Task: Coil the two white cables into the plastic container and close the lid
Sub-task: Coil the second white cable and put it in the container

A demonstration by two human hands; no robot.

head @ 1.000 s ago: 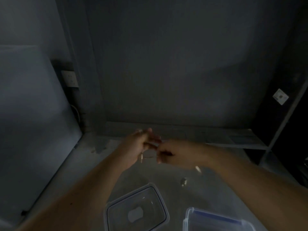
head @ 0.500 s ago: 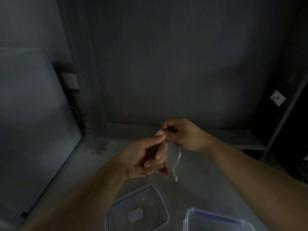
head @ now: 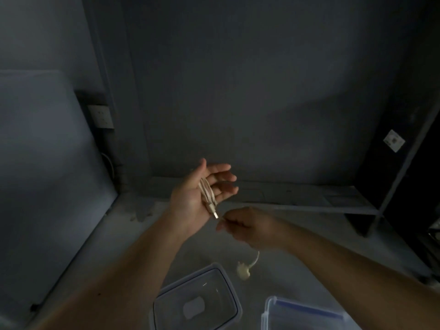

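While the left hand (head: 190,198) holds its fingers open under loops of white cable (head: 206,191), the right hand (head: 247,227) pinches that cable just below.

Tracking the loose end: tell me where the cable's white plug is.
Head view, lower centre: the white plug is below the right hand, just right of the clear container.

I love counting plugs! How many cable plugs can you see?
2. A metal-tipped plug lies at the left hand's palm heel; a dangling plug hangs below the right hand, which pinches the white cable. Others may be hidden.
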